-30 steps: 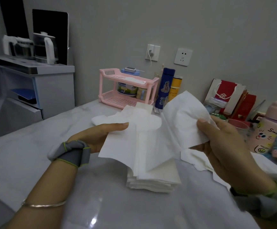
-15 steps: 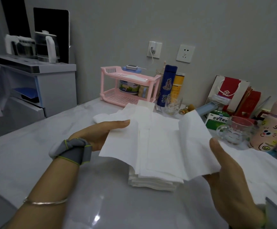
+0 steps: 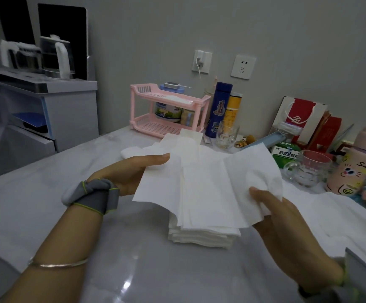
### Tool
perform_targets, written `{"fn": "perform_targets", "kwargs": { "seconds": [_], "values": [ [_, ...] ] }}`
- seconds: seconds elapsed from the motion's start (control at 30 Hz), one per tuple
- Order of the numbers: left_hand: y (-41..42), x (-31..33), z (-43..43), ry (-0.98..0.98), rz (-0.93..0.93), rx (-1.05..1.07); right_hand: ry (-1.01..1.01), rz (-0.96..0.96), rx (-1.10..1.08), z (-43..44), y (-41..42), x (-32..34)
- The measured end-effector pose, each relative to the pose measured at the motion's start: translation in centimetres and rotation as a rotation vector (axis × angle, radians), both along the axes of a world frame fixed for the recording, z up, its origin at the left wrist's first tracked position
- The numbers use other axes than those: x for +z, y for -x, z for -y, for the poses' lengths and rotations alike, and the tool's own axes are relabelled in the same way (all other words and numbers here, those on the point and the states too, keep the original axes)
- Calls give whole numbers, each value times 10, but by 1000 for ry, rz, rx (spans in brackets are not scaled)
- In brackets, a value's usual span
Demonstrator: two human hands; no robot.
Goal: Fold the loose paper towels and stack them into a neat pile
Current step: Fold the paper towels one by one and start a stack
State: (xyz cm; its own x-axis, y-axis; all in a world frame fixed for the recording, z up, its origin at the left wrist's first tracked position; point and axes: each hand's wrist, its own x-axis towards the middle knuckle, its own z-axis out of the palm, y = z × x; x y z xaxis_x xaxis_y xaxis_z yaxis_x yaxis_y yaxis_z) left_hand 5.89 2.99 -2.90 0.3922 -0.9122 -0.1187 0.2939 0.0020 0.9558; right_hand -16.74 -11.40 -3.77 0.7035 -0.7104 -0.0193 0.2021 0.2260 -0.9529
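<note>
Head view: my left hand (image 3: 129,173) and right hand (image 3: 287,226) pinch the thin white paper towel sheet (image 3: 199,189), now spread flat. Folding comes next, I'd say, over the white folded-towel pile (image 3: 201,237).

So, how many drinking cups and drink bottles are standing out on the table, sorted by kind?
Clear glass cups: 2
Tall dark blue cylindrical flask: 1
Pink plastic bottle with a cartoon face: 1
Total: 4
The yellow cylinder beside the flask is not counted, as I cannot tell what it is.
</note>
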Motion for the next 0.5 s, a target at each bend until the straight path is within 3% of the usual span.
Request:
{"fn": "perform_targets", "kwargs": {
  "seconds": [0.33, 0.5],
  "values": [
    [1, 1, -1, 58, -35, -48, -7, -19, 77, -4, 3, 7],
    [-2, -3, 1, 28, 55, -23, 8, -25, 114, -7, 2, 12]
  ]
}}
